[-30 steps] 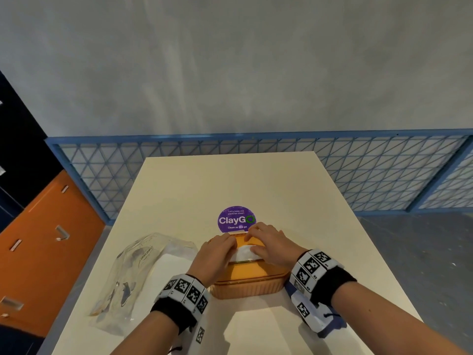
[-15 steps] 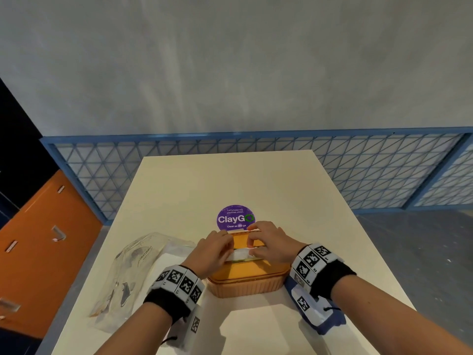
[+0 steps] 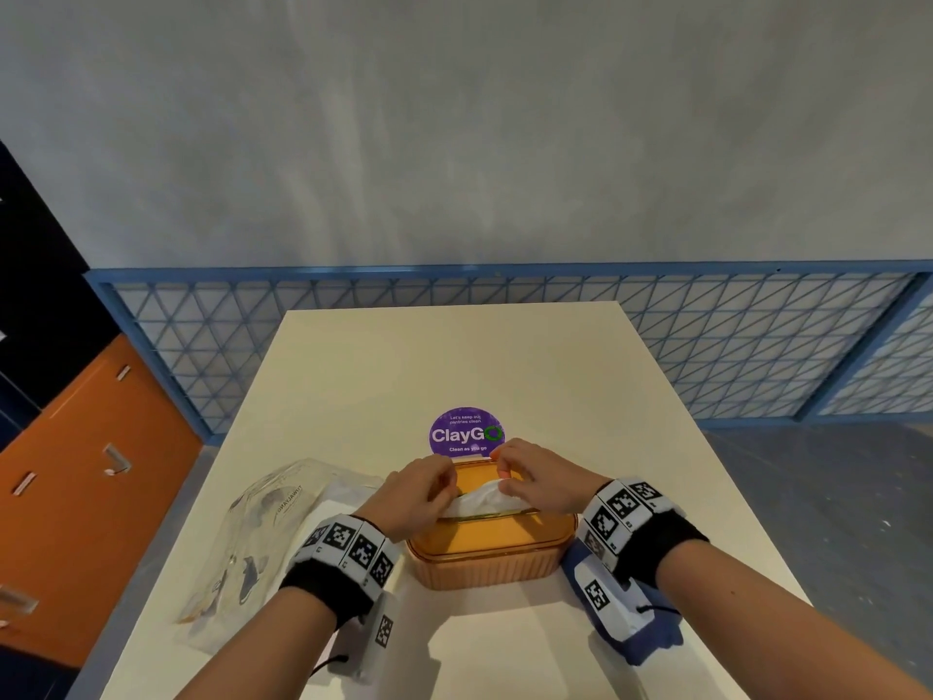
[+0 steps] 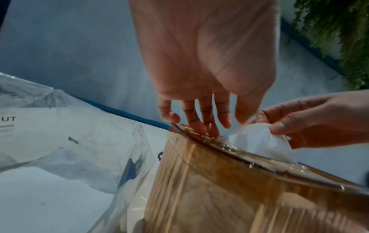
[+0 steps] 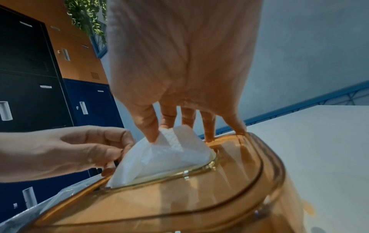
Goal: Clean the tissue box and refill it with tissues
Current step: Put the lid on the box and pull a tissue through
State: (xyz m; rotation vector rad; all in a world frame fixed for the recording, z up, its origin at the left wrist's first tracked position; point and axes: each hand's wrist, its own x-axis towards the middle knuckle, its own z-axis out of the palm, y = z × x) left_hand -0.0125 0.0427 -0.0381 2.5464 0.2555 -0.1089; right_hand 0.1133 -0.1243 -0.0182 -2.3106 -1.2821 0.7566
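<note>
An orange see-through tissue box stands with its lid on, near the front of the cream table. A white tissue sticks up out of the lid's slot. My right hand pinches the tissue's top between thumb and forefinger, the other fingertips resting on the lid. My left hand has curled fingers at the tissue's left end and seems to pinch it there.
A crumpled clear plastic bag lies left of the box. A purple ClayGo sticker sits just behind it. Something blue lies under my right wrist. A blue mesh railing borders the far edge; lockers stand left.
The tissue has been drawn up from a flat strip in the slot into a raised peak. Both hands stay on the lid, barely shifted.
</note>
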